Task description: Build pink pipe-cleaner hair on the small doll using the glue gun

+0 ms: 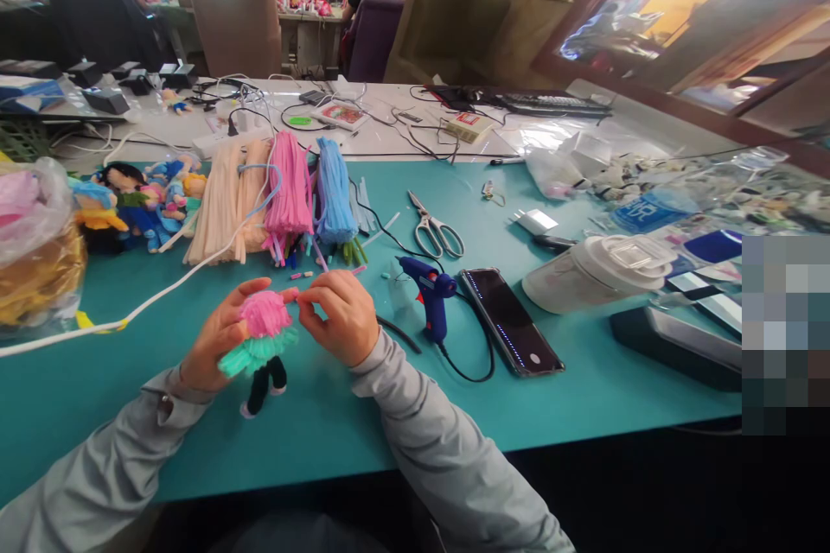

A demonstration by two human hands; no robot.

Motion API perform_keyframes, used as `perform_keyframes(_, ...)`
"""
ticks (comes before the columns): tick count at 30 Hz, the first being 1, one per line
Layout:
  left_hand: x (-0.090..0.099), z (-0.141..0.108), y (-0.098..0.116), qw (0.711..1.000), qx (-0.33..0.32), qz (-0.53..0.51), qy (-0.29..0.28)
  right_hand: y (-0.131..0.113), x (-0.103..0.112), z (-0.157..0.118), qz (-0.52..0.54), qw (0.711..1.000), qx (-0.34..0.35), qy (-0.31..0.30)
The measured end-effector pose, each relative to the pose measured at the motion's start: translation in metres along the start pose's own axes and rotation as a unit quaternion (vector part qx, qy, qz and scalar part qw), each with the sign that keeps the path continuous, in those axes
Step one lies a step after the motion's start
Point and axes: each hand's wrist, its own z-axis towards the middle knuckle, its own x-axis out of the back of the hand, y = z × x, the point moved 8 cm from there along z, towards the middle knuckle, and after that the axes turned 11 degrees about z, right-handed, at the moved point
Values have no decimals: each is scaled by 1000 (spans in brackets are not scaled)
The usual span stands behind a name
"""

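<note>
My left hand (217, 341) is closed around a fuzzy pipe-cleaner doll (264, 314) with a pink top, a mint-green fringe below it and two black legs with pale feet. Close by on the doll's right side, my right hand (341, 317) has thumb and forefinger pinched together. What sits in that pinch is too small to make out. Beyond my hands lie bundles of peach (226, 199), pink (290, 183) and blue (335, 190) pipe cleaners. To the right are a blue glue gun (433, 294) and scissors (436, 229).
Right of the glue gun lie a phone (512, 320) and a white lidded cup (596, 272). Several finished dolls (146, 199) and a plastic bag (39, 242) are at the left. A white cable (162, 289) crosses the green mat (350, 441). Two people sit in the background.
</note>
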Motion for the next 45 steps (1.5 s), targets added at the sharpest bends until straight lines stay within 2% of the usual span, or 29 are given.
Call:
perform_keyframes(4, 1, 0, 0, 1000, -3, -3, -3, -1, -3, -1, -11, 1000, 16, -20)
perform_keyframes(8, 0, 1, -1, 1000, 0, -3, -8, -3, -2, 0, -18, 999, 28, -15)
perform_keyframes(15, 2, 2, 1, 1000, -7, -14, -2, 0, 2, 1, 26, 1000, 10, -9)
perform_keyframes(21, 1, 2, 0, 1000, -12, -15, -10, -1, 1, 1, 14, 1000, 8, -22)
perform_keyframes(29, 1, 3, 3, 1000, -21, -20, 10, -6, 7, 3, 6, 999, 41, 28)
perform_keyframes(37, -4, 2, 4, 999, -26, -24, 1, -6, 7, 3, -22, 998, 44, 35)
perform_keyframes(45, -4, 4, 2, 999, -27, -20, -7, -7, 1, 4, -30, 998, 53, -4)
